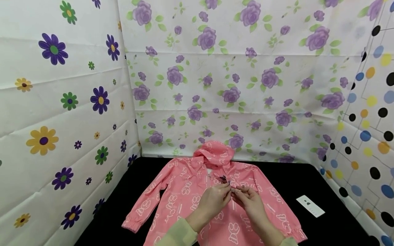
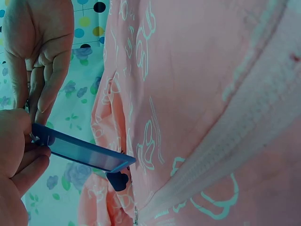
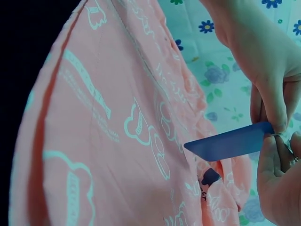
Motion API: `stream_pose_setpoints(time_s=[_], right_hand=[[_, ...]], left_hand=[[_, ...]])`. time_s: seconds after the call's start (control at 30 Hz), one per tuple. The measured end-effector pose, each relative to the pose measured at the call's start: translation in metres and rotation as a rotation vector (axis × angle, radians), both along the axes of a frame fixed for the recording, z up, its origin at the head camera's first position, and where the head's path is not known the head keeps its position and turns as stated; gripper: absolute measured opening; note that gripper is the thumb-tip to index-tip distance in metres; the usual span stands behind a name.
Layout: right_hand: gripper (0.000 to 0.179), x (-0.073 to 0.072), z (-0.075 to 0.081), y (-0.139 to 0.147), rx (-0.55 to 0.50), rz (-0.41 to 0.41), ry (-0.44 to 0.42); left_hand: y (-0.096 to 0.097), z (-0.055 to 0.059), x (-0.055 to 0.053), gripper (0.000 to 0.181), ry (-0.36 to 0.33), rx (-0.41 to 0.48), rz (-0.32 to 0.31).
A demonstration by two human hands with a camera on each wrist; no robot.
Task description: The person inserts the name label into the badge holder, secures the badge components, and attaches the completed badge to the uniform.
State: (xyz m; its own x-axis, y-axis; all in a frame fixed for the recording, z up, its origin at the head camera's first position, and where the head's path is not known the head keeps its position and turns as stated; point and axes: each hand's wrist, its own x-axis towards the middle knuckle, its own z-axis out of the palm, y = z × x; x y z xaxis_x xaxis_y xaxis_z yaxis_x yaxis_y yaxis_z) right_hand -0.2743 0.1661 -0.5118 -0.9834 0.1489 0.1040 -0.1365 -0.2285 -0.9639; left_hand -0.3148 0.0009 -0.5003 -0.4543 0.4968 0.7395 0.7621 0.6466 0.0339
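A pink hooded jacket (image 1: pixel 172 191) with white bear outlines lies spread out, its hood at the back. Above its chest my left hand (image 1: pixel 213 198) and right hand (image 1: pixel 250 205) meet. Between them sticks out a flat blue rectangular card (image 3: pixel 230 142), one end pinched by the left thumb and fingers. Its other face shows a pale panel within a blue border (image 2: pixel 89 153). The right fingertips are pinched together at that same end; a small shiny piece there is mostly hidden. Behind the card, a dark rounded shape (image 2: pixel 117 181) shows against the jacket.
On the black tabletop (image 1: pixel 114 205), right of the jacket, lies a white card (image 1: pixel 310 206) with small dark marks. Patterned cloth walls stand to the left, behind (image 1: pixel 215 78) and to the right. A pale zip (image 2: pixel 221 141) runs down the jacket.
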Motion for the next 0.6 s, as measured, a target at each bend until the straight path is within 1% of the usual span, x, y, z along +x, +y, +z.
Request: stream_pose_setpoints(time_s=[0.13, 0.3, 0.43, 0.6], right_hand=[[0.026, 0.0000, -0.0009, -0.0009, -0.013, 0.006, 0.009], [0.025, 0.0016, 0.0005, -0.0023, -0.048, 0.013, 0.017], [0.024, 0.0029, 0.0015, -0.0026, -0.049, 0.009, 0.029], [0.023, 0.0049, 0.0012, -0.0020, -0.052, 0.003, 0.046]], left_hand=[[0.0013, -0.0004, -0.0007, 0.017, 0.018, 0.029, -0.021], [0.0032, -0.0012, -0.0007, 0.017, 0.020, 0.082, -0.042], [0.0045, -0.0006, -0.0007, 0.014, -0.018, 0.138, -0.076], [0.0056, 0.0016, -0.0005, 0.023, -0.090, 0.207, -0.153]])
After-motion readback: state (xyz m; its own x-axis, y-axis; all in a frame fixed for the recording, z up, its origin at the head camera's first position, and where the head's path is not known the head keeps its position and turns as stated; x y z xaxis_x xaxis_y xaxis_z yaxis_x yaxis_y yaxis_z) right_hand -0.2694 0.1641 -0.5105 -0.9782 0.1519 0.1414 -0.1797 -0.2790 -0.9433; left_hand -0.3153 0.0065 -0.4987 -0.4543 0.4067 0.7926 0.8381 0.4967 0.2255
